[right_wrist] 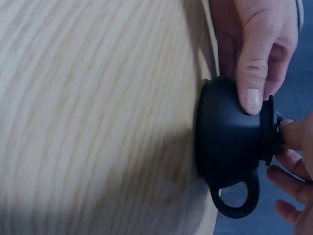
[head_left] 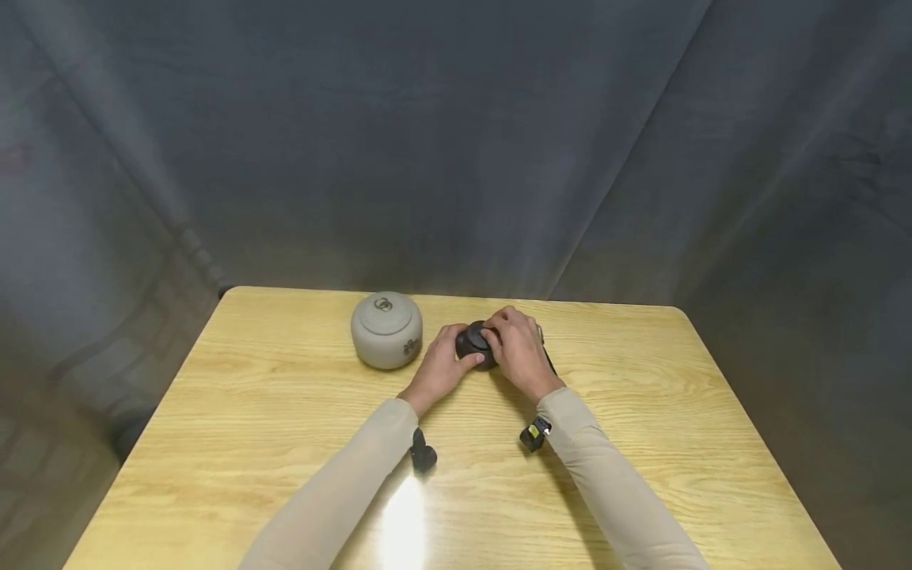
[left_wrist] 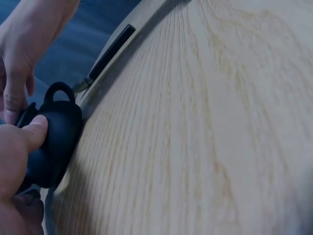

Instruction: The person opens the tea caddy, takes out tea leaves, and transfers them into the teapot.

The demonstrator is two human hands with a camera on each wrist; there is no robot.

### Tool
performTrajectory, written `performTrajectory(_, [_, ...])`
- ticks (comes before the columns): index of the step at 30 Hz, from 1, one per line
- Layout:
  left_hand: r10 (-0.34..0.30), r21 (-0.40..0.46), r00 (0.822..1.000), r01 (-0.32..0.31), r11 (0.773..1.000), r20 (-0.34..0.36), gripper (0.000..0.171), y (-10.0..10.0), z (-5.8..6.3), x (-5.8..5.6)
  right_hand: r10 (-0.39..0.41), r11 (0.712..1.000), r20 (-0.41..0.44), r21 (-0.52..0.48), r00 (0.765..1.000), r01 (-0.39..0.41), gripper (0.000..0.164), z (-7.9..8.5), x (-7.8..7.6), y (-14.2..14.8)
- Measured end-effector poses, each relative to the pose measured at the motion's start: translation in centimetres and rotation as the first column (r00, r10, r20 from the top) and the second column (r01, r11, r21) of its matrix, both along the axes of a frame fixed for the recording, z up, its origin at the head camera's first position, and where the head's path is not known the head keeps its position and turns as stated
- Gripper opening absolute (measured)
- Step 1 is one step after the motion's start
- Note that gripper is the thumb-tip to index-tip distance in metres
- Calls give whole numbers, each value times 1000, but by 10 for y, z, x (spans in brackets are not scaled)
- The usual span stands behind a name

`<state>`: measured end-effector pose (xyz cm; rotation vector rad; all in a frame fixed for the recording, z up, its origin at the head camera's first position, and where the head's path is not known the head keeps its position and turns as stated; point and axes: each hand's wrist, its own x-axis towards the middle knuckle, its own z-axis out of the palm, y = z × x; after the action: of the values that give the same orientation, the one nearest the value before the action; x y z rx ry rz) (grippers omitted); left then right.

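Note:
A small black teapot (head_left: 466, 343) with a loop handle stands on the table between the two hands. My left hand (head_left: 440, 366) grips its body from the left, the thumb pressed on the near side. From above, my right hand (head_left: 520, 348) pinches the knob of the teapot lid (right_wrist: 268, 142) between thumb and fingers. That lid is at the pot's mouth; whether it is slightly raised I cannot tell. In the right wrist view the loop handle (right_wrist: 238, 213) shows free of both hands. The fingers behind the pot are partly hidden.
A grey round lidded jar (head_left: 386, 336) with a ring on top stands left of the teapot. Beyond the right hand lies a slim tool with a black handle (left_wrist: 112, 51) and a metallic end. Dark curtains (head_left: 427, 158) surround the wooden table (head_left: 285, 412).

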<state>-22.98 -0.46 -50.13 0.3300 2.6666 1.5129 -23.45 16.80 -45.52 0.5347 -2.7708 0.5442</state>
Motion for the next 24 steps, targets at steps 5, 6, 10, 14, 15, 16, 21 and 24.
performTrajectory(5, [-6,-19,1000,6,1000,-10,67,0,2,-1,10,998,-7,-59,1000,-10,22,7,4,2])
performTrajectory(6, [-6,-22,1000,6,1000,-9,67,0,2,-1,14,997,-9,-70,1000,-14,21,8,5,3])
performTrajectory(10, [-10,-36,1000,9,999,-13,66,-1,4,0,23,995,-15,-94,1000,-24,20,13,16,7])
performTrajectory(14, [-7,-50,1000,6,999,-31,65,-1,5,1,30,994,-3,-105,1000,-30,18,18,31,15])
performTrajectory(15, [-6,-50,999,4,999,-32,65,0,6,1,33,994,4,-107,999,-32,17,19,36,18])
performTrajectory(16, [-5,-50,999,3,999,-34,64,0,6,1,37,994,9,-107,999,-36,17,19,40,20])
performTrajectory(21, [-5,-54,1000,4,999,-22,64,0,5,2,53,996,22,-75,998,-51,12,19,58,27])
performTrajectory(24, [-4,-51,1000,2,999,-21,64,-1,4,1,66,997,20,-38,998,-65,11,15,66,28])
